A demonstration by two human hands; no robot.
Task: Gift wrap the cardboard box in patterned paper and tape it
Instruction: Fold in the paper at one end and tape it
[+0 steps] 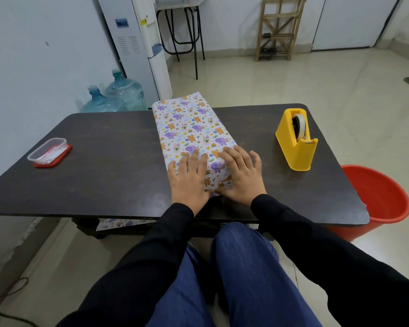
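Note:
A long box covered in patterned paper [191,128], white with purple elephants and orange bears, lies across the middle of the dark table [109,166], its far end jutting past the back edge. My left hand [189,180] lies flat on the near end of the paper with fingers spread. My right hand [242,175] presses flat beside it on the near right corner. The cardboard itself is hidden under the paper. A yellow tape dispenser [296,140] stands to the right, apart from both hands.
A clear plastic container on a red lid [49,152] sits at the table's left. A red bucket [383,199] stands on the floor by the right corner. Water bottles [113,97] and a dispenser stand behind. A scrap of patterned paper [121,223] lies under the table.

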